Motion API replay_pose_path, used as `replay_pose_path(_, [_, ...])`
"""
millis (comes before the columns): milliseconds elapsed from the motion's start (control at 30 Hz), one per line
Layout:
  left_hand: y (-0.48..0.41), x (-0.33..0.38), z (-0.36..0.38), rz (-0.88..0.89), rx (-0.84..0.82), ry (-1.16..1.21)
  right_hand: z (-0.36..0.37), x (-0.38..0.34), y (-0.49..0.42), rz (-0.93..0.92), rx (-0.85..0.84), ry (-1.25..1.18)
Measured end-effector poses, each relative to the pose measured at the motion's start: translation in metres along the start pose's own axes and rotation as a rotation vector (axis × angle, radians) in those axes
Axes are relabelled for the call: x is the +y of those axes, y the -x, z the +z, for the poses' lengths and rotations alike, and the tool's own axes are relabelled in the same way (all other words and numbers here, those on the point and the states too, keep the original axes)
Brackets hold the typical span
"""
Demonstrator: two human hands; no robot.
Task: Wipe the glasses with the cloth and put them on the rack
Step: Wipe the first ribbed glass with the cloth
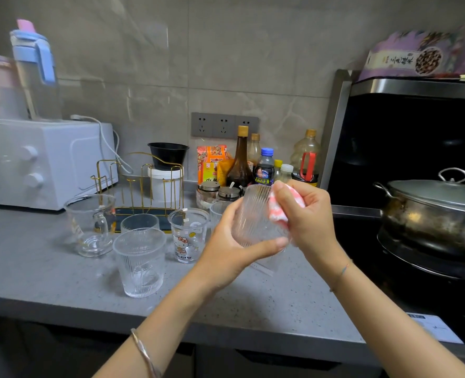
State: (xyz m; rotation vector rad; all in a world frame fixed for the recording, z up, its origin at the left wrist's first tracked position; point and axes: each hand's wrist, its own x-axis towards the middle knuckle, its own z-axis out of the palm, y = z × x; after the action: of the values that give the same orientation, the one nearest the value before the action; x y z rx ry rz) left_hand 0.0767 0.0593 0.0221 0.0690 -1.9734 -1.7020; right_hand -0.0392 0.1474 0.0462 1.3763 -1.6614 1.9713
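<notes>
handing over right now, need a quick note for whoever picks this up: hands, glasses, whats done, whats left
Left hand grips a ribbed glass above the counter.
Right hand presses the cloth against its side.
Five other glasses stand on the counter by the rack; none on it yet.
Left: finish wiping, rack it, then do the five.

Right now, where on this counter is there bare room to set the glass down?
Bare counter lies along the front edge, left of the front ribbed glass, and between the forearms. Crowded: glasses before the gold rack, bottles behind.
</notes>
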Motion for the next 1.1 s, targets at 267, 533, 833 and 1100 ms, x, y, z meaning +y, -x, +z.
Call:
replay_pose_path(267, [0.004,-0.01,-0.006,-0.291,-0.305,0.805,0.0,-0.003,0.005,0.111,0.01,-0.253])
replay_pose_path(533, [-0.004,-0.021,-0.016,-0.314,-0.211,0.666,-0.002,0.004,0.005,0.227,0.101,-0.204])
replay_pose_path(833, [0.0,-0.002,-0.006,-0.136,-0.102,0.184,0.003,0.002,0.003,0.132,0.04,-0.078])
replay_pose_path(1100, [0.0,-0.014,-0.011,-0.34,-0.294,0.885,0.004,-0.002,0.005,0.106,0.046,-0.23])
